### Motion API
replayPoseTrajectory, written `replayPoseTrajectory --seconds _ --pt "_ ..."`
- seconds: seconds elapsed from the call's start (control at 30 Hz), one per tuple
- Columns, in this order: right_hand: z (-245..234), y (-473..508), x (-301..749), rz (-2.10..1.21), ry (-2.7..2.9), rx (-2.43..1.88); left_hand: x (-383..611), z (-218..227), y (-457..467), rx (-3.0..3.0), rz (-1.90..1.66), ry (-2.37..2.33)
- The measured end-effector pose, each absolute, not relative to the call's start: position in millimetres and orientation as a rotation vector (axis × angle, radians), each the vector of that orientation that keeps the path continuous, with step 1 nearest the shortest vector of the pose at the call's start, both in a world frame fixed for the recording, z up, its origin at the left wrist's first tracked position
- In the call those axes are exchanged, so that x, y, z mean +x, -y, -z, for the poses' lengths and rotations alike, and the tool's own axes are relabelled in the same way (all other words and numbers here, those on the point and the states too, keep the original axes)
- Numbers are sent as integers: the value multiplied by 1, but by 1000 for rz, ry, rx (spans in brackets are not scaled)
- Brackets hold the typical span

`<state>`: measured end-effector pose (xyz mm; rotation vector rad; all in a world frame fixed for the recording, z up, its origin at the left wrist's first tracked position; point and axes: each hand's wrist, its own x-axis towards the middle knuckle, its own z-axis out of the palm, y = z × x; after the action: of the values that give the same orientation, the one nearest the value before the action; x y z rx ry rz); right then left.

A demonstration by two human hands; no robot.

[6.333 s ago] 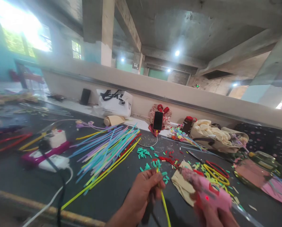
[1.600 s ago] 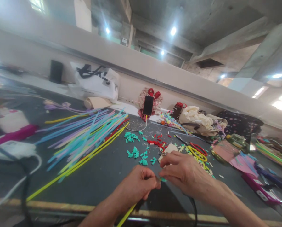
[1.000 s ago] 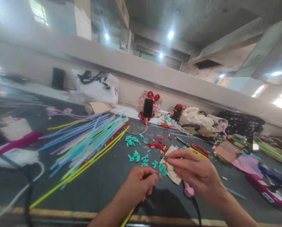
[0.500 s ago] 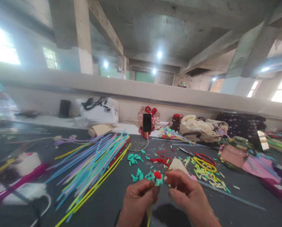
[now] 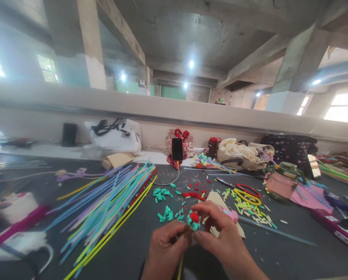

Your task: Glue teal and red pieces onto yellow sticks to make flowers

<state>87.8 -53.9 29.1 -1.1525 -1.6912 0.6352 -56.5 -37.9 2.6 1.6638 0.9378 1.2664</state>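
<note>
A small craft flower (image 5: 194,221) with a red centre and teal petals is at the front middle, on a yellow stem (image 5: 180,266) that runs down below it. My left hand (image 5: 168,244) is closed, pinching the flower just under its head. From the right, my right hand (image 5: 220,232) closes on the flower head, index finger at its upper edge and thumb at its lower right. Just behind the hands lie small teal pieces (image 5: 166,214) and red pieces (image 5: 194,194). A beige piece (image 5: 215,199) lies partly hidden behind my right hand.
A bundle of coloured sticks (image 5: 110,206) covers the left of the dark table. To the right are yellow and red-handled scissors (image 5: 248,196), pale cut pieces (image 5: 258,212) and a green-pink jug (image 5: 281,182). A phone (image 5: 177,149) stands at the back, with a cable.
My right hand has moved left onto the flower head, where before it was a little apart. The view has shifted slightly to the right.
</note>
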Motion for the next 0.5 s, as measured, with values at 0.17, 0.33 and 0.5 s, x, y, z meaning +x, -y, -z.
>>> replayPoseTrajectory --seconds 0.17,0.33,0.5 --pt "-28 54 88 -612 1686 -1122 -56 1 38 1763 -1260 -974" --pt "-27 53 89 -582 1706 -1122 -56 3 37 1813 -1267 -980" --pt "-27 51 88 -584 1705 -1146 -55 2 37 1799 -1252 -1006"
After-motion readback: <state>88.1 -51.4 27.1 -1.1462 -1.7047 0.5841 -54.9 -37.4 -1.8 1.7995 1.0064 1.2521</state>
